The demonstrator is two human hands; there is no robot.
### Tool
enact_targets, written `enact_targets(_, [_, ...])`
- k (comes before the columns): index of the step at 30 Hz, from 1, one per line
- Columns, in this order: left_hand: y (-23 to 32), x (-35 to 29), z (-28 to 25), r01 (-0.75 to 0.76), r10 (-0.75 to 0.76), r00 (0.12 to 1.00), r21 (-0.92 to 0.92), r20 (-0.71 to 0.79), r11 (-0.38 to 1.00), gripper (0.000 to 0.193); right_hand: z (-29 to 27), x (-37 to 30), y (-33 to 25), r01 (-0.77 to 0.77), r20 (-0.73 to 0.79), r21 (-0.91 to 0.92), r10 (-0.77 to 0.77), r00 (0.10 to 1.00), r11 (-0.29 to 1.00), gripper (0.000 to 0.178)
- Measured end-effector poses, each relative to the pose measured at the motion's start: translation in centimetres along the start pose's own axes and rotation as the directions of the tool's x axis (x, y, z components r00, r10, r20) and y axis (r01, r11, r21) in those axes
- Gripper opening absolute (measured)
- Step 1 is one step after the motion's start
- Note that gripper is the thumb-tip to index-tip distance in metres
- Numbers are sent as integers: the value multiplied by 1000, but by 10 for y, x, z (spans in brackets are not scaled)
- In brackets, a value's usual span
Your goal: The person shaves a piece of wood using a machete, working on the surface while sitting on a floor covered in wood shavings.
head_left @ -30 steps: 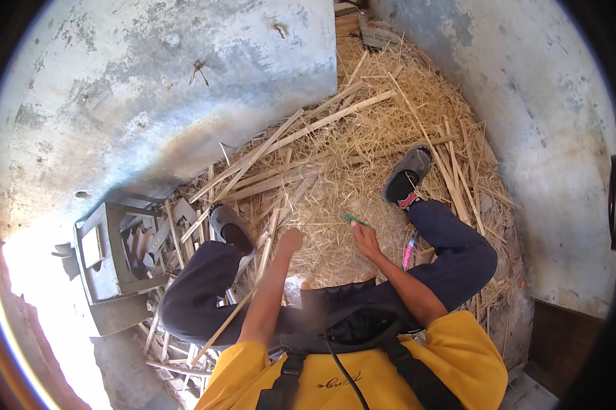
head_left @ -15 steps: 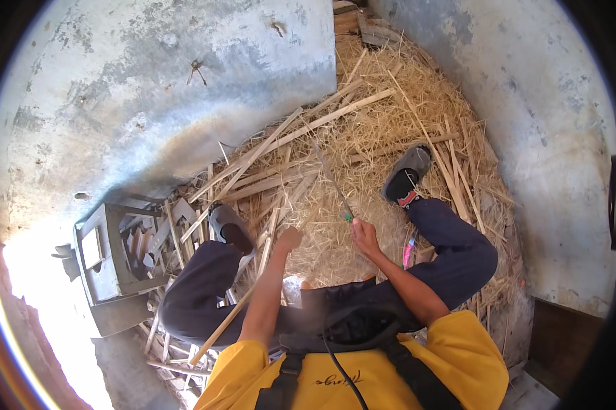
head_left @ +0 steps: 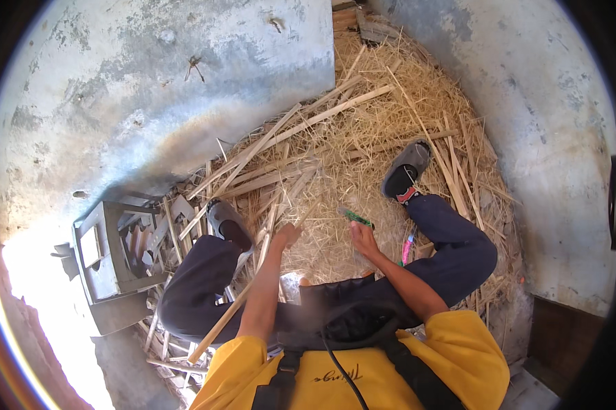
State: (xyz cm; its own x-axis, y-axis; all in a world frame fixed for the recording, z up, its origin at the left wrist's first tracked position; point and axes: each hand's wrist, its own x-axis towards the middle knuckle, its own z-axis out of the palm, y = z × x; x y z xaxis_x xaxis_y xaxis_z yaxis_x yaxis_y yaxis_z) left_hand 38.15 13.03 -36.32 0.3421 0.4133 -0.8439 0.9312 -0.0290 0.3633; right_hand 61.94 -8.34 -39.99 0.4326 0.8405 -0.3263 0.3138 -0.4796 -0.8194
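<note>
My left hand (head_left: 289, 236) is closed around a long, narrow wooden strip (head_left: 219, 333). The strip slants back along my left forearm to the lower left, and its far end sticks out ahead of the fingers. To the right of it, my right hand (head_left: 363, 239) is closed at a green-handled tool (head_left: 358, 218), held over the straw between my feet. Its long thin blade does not show clearly now. Under both hands lies a bed of pale straw-like shavings (head_left: 390, 89).
Loose wooden sticks (head_left: 322, 123) lie across the shavings ahead and at left. A pink tool-like object (head_left: 408, 250) rests near my right leg. At left stands a wooden box frame (head_left: 110, 253) with scraps. Weathered walls (head_left: 547, 137) rise at right and far left.
The green-handled tool has turned in my right hand: its long blade pointed ahead and left before, and now the handle lies slanted to the right. My left hand has barely moved.
</note>
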Motion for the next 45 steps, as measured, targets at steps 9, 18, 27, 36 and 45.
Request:
enact_targets(9, [-17, 8, -5, 29, -26, 999, -174, 21, 984, 63, -21, 1, -64, -85, 111, -40, 89, 990, 996, 68])
enact_targets(18, [-11, 12, -15, -39, 38, 999, -62, -22, 997, 74, -3, -15, -7, -120, 100, -242, 148, 984, 963, 59])
enact_targets(27, [-3, 5, -5, 55, -22, 991, -256, 133, 965, 62, 8, -7, 16, 71, -94, 274, -47, 994, 959, 68])
enact_targets(36, [-49, 37, 20, -49, 67, 992, -160, 106, 986, 71, -19, -7, -66, -5, -21, 26, 6, 1000, 1000, 64])
enact_targets(45, [19, -19, 45, -86, 263, 846, 368, -464, 926, 57, -33, -14, -58, -63, -42, 73, 66, 997, 995, 54])
